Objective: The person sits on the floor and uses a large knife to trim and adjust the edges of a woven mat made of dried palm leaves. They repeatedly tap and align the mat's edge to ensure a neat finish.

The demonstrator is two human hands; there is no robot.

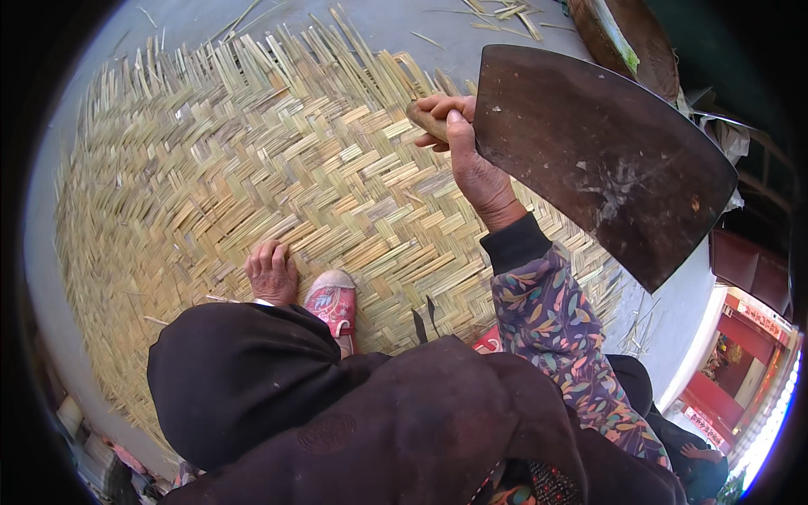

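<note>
A big woven mat (252, 185) of flat yellow strips lies on the grey ground (404, 25), outdoors; loose strips (505, 13) lie at the top. The left hand (271, 271) rests flat on the mat, fingers spread, beside one pink shoe (333, 303); the right hand (461, 143) is lifted above the mat, wrapped tight around the wooden handle of one big dark knife (602, 160).

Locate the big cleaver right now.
In the head view, the broad dark metal cleaver is raised at upper right, its wooden handle gripped by the right hand, above the right edge of the woven bamboo-strip mat.
</note>
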